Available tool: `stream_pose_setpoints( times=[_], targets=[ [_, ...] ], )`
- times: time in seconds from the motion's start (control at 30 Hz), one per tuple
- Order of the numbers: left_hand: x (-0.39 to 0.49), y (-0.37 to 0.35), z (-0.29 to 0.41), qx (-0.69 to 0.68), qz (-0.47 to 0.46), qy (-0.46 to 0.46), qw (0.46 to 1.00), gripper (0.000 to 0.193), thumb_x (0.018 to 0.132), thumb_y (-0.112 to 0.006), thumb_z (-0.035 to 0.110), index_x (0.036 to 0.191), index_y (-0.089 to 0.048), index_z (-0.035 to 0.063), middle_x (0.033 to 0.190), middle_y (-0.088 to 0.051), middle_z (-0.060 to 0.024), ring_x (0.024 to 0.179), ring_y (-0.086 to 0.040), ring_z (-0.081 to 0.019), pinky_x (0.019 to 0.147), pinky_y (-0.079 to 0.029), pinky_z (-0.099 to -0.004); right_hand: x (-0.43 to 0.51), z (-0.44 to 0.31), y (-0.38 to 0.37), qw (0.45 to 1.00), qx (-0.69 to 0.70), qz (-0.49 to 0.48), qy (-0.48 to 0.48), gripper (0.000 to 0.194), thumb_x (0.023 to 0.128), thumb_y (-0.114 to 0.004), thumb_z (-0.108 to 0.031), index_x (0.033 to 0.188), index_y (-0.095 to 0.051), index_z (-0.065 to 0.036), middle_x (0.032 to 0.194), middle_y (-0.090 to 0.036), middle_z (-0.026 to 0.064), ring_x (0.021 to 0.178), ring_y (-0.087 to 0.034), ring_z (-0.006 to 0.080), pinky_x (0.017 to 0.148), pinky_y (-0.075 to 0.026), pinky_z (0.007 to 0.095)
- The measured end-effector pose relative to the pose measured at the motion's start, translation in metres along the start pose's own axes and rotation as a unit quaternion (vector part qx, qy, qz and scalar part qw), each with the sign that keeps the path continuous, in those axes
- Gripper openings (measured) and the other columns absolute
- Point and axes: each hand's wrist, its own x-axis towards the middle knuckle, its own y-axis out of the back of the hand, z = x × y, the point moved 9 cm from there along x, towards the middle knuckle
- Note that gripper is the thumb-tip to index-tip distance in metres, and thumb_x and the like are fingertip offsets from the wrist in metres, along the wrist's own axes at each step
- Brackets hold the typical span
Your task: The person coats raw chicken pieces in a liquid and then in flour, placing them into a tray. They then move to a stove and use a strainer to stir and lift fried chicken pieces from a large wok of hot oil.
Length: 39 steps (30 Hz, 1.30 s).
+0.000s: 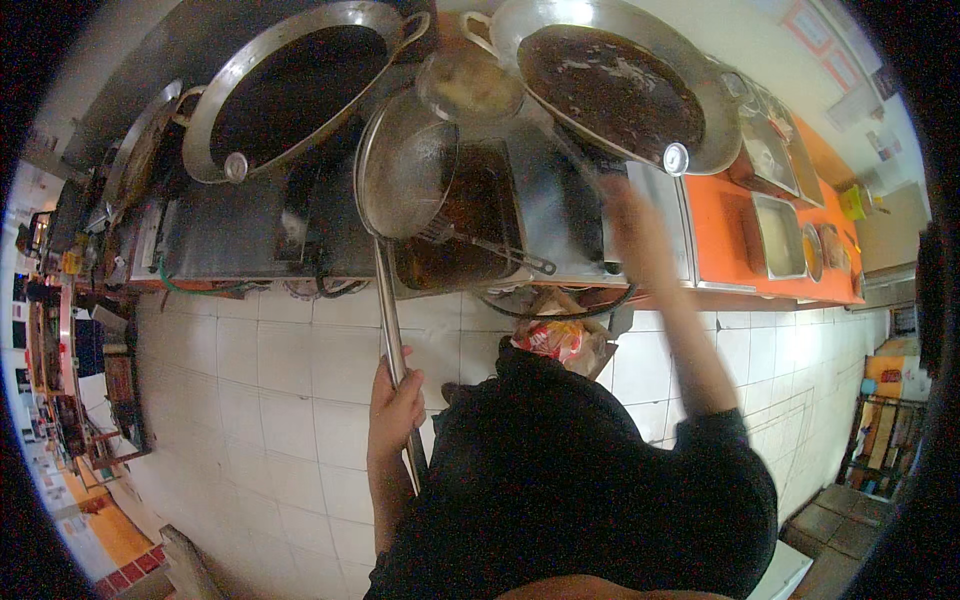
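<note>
My left hand [397,405] is closed round the long metal handle of a large round strainer [409,169], whose bowl hangs over a dark rectangular tray [469,262]. My right hand [628,206], blurred, grips the handle of a second skimmer [471,86]; pale food seems to lie in its bowl, between the two woks and close to the first strainer's rim. The right wok [720,142] holds dark liquid with pale bits floating on it. A slotted metal turner [487,244] lies across the tray, partly behind the strainer.
The left wok [199,154] holds dark liquid; each wok has a dial thermometer at its rim. On the orange counter [720,225] at right stand metal trays [778,238] and bowls. A green hose [195,289] runs along the stove's front edge. A bag [551,339] is below the stove.
</note>
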Motion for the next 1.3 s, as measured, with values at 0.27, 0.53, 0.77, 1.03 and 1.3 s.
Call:
stream_pose_setpoints(
  times=[0.27,0.53,0.77,1.03,1.3],
  targets=[
    [0.002,0.006,0.003,0.159,0.060,-0.025,0.985,0.045,0.095,-0.058,0.007,0.138,-0.044,0.0122,0.070,-0.047,0.0021,0.045,-0.041,-0.0053,0.038,-0.032,-0.0242,-0.076,0.031,-0.138,0.993,-0.027,-0.067,-0.089,0.060,0.090,-0.054,0.000,0.145,-0.050,-0.023,0.107,-0.064,0.0296,0.094,-0.064,0.0476,0.080,-0.053,0.0510],
    [0.004,0.014,-0.006,0.116,0.051,0.008,0.992,0.043,0.095,-0.058,0.003,0.135,-0.046,0.0095,0.071,-0.046,0.0024,0.047,-0.040,-0.0045,0.039,-0.030,-0.0234,-0.093,0.063,-0.174,0.864,0.398,-0.102,-0.291,0.043,0.096,-0.053,-0.008,0.139,-0.051,-0.007,0.082,-0.061,0.0120,0.064,-0.057,0.0206,0.050,-0.041,0.0316],
    [0.003,0.014,-0.010,0.052,0.033,0.021,0.998,0.041,0.095,-0.057,0.004,0.134,-0.046,0.0087,0.070,-0.046,0.0021,0.043,-0.037,-0.0041,0.036,-0.028,-0.0229,-0.099,0.021,-0.092,0.657,0.566,-0.223,-0.445,0.034,0.099,-0.054,-0.018,0.132,-0.054,-0.010,0.074,-0.051,-0.0019,0.050,-0.039,0.0049,0.042,-0.027,0.0204],
    [-0.004,0.010,-0.010,0.060,0.036,0.018,0.997,0.042,0.094,-0.056,0.003,0.134,-0.045,0.0084,0.070,-0.046,0.0017,0.043,-0.037,-0.0038,0.036,-0.029,-0.0222,0.105,0.093,0.153,0.988,-0.140,0.060,0.017,0.038,0.101,-0.052,-0.023,0.137,-0.055,-0.011,0.099,-0.068,0.0079,0.084,-0.062,0.0159,0.074,-0.048,0.0303],
    [-0.005,0.004,-0.016,0.044,0.044,0.029,0.998,0.041,0.094,-0.056,0.004,0.134,-0.044,0.0081,0.071,-0.046,0.0021,0.044,-0.037,-0.0034,0.036,-0.030,-0.0220,0.214,0.253,0.178,0.897,-0.437,-0.017,-0.070,0.033,0.097,-0.048,-0.014,0.128,-0.058,-0.008,0.115,-0.067,0.0220,0.107,-0.066,0.0381,0.086,-0.055,0.0513]
  ],
)
